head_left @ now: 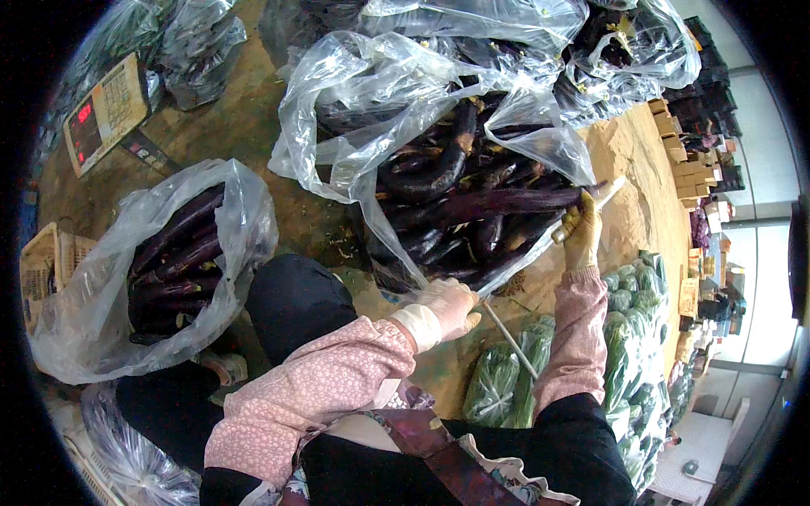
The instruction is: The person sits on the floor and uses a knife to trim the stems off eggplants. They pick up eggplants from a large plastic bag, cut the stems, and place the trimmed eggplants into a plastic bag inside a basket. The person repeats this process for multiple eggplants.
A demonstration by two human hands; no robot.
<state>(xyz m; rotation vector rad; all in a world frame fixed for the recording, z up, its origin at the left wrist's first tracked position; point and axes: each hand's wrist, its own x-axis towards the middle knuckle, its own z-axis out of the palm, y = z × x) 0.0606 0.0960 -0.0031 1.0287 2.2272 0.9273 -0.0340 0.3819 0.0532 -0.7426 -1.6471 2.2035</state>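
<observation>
Before me a large clear plastic bag [304, 120] lies open, full of dark purple eggplants [436, 183], some long, one strongly curved. My left hand [443, 307], in a pale glove, grips the bag's near edge. In a yellowish glove, my right hand [582, 231] is at the bag's right edge, its fingers closed around the tip of a long eggplant [519, 201]; the white plastic rim passes beside it. A thin rod [509, 338] runs from near my left hand towards my right forearm. Further left, a smaller open plastic bag [247, 209] holds more eggplants [183, 253].
A scale with a lit red display [104, 114] stands upper left. A plastic crate [47, 253] is at the left edge. More bagged eggplants [468, 19] lie beyond. Bagged green vegetables [633, 354] are at the right, with cardboard boxes [693, 180] and a distant person [707, 136] farther off.
</observation>
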